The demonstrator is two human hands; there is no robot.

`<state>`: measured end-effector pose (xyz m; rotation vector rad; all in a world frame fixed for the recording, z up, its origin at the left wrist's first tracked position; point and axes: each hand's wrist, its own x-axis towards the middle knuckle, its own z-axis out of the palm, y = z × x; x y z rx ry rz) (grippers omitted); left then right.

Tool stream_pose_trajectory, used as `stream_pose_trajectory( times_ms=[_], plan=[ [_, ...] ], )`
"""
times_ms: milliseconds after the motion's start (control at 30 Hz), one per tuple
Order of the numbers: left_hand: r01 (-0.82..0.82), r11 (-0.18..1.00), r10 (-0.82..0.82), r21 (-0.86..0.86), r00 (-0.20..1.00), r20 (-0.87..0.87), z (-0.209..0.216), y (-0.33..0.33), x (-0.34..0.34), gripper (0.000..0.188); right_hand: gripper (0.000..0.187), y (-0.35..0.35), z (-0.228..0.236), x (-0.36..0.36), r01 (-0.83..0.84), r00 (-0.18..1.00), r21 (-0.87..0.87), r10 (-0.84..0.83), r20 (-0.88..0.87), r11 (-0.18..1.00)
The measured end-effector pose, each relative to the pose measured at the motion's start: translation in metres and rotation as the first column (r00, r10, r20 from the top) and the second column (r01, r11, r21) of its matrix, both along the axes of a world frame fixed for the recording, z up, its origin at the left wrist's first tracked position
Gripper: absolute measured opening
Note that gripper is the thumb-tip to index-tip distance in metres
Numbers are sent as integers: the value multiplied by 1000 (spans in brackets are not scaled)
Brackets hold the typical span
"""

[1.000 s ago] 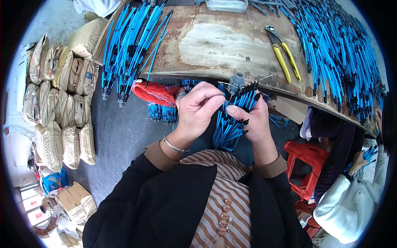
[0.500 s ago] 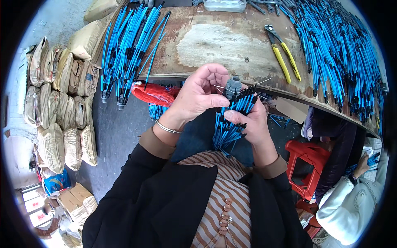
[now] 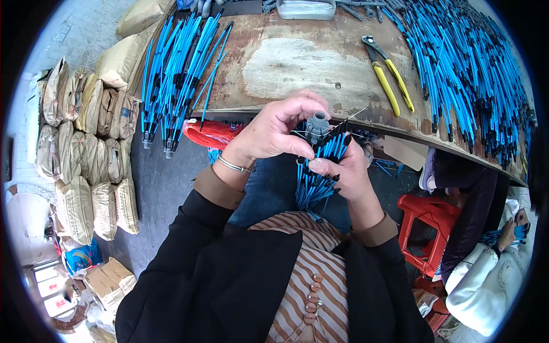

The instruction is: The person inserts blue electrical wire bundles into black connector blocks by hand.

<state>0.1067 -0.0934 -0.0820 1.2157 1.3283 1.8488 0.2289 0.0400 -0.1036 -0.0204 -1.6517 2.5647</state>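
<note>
Since the first frame, the left hand (image 3: 276, 129) had been shifted from a pinch beside the grey fitting (image 3: 316, 127) to a loose curl around its far-left side; whether it was gripped could not be told. The bundle of blue rods (image 3: 310, 186) was clasped in the right hand (image 3: 350, 172), just off the near edge of the workbench (image 3: 291, 66). The fitting was positioned at the bundle's top, just right of the left palm, left hand nearer, long axis roughly upright, mouth pointed up. Rods were fanned downward.
</note>
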Motion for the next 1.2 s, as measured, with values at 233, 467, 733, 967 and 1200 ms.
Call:
stream_pose_trajectory(
  times_ms=[233, 467, 733, 967, 1200],
  plan=[
    [2, 985, 20, -170, 992, 125, 9, -4, 1, 52, 38, 4, 0, -2, -6, 1000, 127, 6, 4, 992],
    [3, 972, 34, -235, 988, 153, 17, -6, 1, 45, 37, 2, 2, -2, 6, 1000, 133, -8, 12, 991],
    [10, 972, 67, -236, 946, 316, 26, -9, 8, 45, 37, 0, 2, -3, 1, 1000, 139, -1, -1, 990],
    [-19, 960, 100, -281, 956, 276, 28, -10, 8, 46, 39, 1, 2, -4, -3, 1000, 143, 1, 10, 990],
    [-96, 933, 167, -347, 969, 180, 30, -12, 14, 44, 42, -4, 8, -3, 46, 997, 105, -52, 51, 993]
  ],
)
